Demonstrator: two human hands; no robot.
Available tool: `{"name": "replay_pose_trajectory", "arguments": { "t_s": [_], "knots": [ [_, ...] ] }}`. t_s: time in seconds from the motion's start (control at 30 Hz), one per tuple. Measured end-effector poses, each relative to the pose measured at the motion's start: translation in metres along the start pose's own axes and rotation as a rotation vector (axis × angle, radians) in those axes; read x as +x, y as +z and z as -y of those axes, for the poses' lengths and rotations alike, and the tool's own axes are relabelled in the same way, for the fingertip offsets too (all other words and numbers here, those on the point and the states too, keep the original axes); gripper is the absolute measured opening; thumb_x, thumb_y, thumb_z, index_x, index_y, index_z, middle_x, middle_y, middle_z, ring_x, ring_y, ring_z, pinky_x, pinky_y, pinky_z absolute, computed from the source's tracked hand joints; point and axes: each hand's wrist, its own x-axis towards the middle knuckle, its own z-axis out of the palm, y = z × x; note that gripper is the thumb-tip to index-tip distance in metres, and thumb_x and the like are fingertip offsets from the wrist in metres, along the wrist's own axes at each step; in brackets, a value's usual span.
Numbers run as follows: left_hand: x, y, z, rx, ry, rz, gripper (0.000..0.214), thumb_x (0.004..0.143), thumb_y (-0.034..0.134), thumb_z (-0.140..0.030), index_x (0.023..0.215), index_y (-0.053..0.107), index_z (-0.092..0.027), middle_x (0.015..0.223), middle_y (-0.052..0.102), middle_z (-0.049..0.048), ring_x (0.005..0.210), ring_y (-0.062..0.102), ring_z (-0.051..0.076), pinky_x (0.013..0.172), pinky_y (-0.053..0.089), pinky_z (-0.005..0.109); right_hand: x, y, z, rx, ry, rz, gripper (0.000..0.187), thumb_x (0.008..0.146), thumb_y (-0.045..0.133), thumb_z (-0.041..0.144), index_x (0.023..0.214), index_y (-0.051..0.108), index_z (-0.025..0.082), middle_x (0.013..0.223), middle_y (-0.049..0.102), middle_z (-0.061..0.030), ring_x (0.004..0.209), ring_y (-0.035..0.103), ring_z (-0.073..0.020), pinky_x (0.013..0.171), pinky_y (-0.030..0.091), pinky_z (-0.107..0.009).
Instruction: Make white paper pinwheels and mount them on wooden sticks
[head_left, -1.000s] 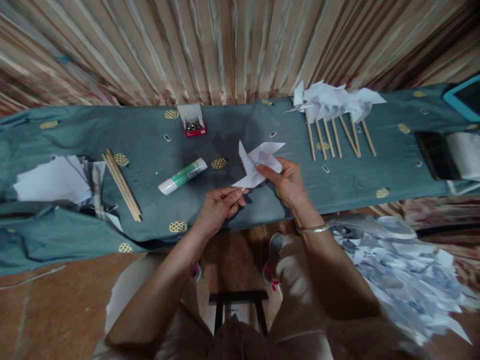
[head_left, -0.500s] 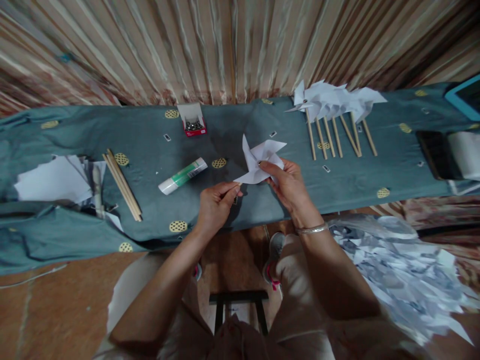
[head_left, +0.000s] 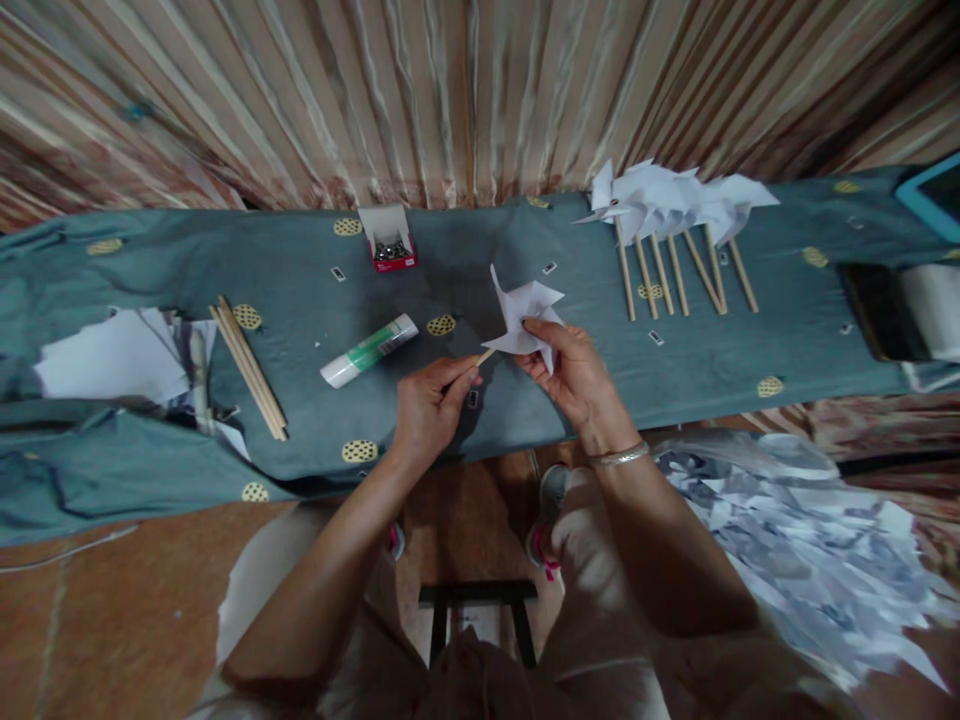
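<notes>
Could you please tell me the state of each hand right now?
Left hand: closed, holding a wooden stick.
Right hand: closed, holding a white paper pinwheel.

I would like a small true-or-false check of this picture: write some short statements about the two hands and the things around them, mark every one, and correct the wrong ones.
1. The left hand holds a stick, and the right hand holds a pinwheel. True.
2. The loose sticks lie between the sheets and the tube. True.
3. The tube lies to the right of the pinwheel. False: it lies to the left.
4. The box stands open, with metal pieces inside. True.
5. The left hand touches the sheets. False: the sheets lie apart from it, farther left.
</notes>
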Motion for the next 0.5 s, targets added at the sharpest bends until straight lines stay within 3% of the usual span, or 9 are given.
{"name": "replay_pose_trajectory", "arguments": {
  "t_s": [0.2, 0.4, 0.5],
  "knots": [
    [0.002, 0.001, 0.006, -0.093, -0.084, -0.035, 0.015, 0.079, 0.067, -0.030, 0.080, 0.079, -0.021, 0.072, 0.071, 0.0033, 0.066, 0.062, 0.016, 0.063, 0.045, 0.026, -0.006, 0.005, 0.002, -0.077, -0.096, 0.008, 0.020, 0.058, 0.083, 0.032, 0.066, 0.067, 0.022, 0.065, 0.066, 0.0047, 0.059, 0.058, -0.0112, 0.055, 0.049, -0.024],
    [0.009, 0.000, 0.014, -0.239, -0.250, -0.037, 0.019, 0.074, 0.068, -0.031, 0.083, 0.079, -0.018, 0.053, 0.058, -0.0014, 0.044, 0.040, 0.009, 0.044, 0.030, 0.024, -0.012, 0.001, 0.001, -0.182, -0.200, 0.052, 0.021, 0.060, 0.085, 0.035, 0.071, 0.072, 0.023, 0.070, 0.070, 0.0039, 0.062, 0.061, -0.0130, 0.065, 0.050, -0.028],
    [0.011, 0.000, 0.016, -0.213, -0.251, 0.000, 0.026, 0.075, 0.068, -0.034, 0.091, 0.079, -0.016, 0.057, 0.062, 0.0001, 0.046, 0.046, 0.010, 0.045, 0.034, 0.023, -0.011, -0.003, -0.001, -0.201, -0.185, 0.098, 0.021, 0.060, 0.086, 0.036, 0.072, 0.074, 0.023, 0.071, 0.072, 0.0039, 0.062, 0.060, -0.0127, 0.065, 0.050, -0.028]
  ]
}}
